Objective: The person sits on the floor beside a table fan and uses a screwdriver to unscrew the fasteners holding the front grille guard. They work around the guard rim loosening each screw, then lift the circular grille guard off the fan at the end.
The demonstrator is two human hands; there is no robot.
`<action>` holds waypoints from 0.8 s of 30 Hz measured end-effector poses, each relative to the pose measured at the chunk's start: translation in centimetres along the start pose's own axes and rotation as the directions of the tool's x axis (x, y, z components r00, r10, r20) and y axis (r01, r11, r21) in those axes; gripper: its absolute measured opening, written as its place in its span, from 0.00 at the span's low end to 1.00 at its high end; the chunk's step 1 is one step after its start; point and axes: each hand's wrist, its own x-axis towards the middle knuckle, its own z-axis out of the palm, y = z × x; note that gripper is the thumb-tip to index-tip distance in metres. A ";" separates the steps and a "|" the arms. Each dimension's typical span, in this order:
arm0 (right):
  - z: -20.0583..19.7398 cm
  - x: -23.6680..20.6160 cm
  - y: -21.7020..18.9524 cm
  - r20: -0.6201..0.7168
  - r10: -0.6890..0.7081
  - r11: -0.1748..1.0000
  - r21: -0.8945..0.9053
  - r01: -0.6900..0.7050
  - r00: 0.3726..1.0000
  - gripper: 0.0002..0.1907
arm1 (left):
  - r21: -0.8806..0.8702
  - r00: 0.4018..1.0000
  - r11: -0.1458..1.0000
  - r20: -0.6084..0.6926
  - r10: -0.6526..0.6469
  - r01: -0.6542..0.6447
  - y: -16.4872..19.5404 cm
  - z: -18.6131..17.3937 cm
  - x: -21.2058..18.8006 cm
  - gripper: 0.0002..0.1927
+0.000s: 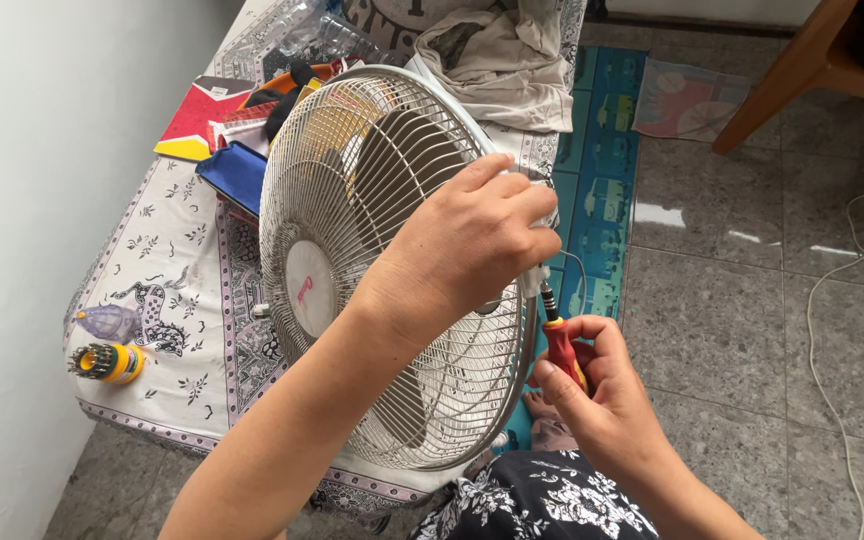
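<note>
- Left hand [472, 235] clamps the rim of the white fan guard [372, 270], standing upright on the table [192, 300].
- Right hand [602, 385] grips a red screwdriver [560, 345], tip at the rim.
- Behind: crumpled cloth [497, 60], blue case [237, 175]; yellow bit holder [107, 362] near the edge.

Packages & labels on the tabletop, behind and left of the fan

Red pack [195, 112] w/ yellow corner lies flat at far left, near the wall; a white label patch on its top edge. Blue flat pack [235, 175] just beside it, partly hidden by the grille. Clear plastic wrap [324, 30] crumpled at the far end, contents unclear. Round white label [309, 287] w/ red mark sits at the grille's centre. Yellow bit holder [107, 362] at near-left edge has a small label band, too small to tell more.
</note>
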 end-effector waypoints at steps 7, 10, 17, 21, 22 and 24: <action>-0.8 0.1 0.5 0.029 -0.057 0.998 0.013 0.057 0.998 0.16 | -0.018 1.000 1.000 0.005 -0.008 0.008 -0.2 0.0 0.0 0.05; -1.0 0.1 0.8 0.023 -0.039 0.999 -0.012 0.039 0.999 0.16 | -0.061 0.999 0.997 0.039 -0.034 0.036 -0.5 0.1 -0.3 0.06; -1.2 0.2 1.0 0.062 -0.023 0.999 -0.026 0.024 0.998 0.14 | -0.234 0.994 0.970 0.095 -0.045 0.066 -1.5 0.2 -0.5 0.02; -1.2 0.4 1.0 0.038 -0.018 1.000 0.003 0.017 0.999 0.12 | -0.243 0.993 0.967 0.099 -0.059 0.082 -1.3 0.0 -0.9 0.04; -1.2 0.4 1.1 0.039 -0.029 0.999 0.019 0.028 0.999 0.11 | -0.285 0.989 0.952 0.123 -0.083 0.115 -1.2 -0.1 -1.0 0.03; -1.3 0.3 1.1 0.062 -0.016 0.994 0.108 0.010 0.998 0.10 | -0.363 0.976 0.913 0.177 -0.129 0.186 -1.0 -0.3 -1.0 0.03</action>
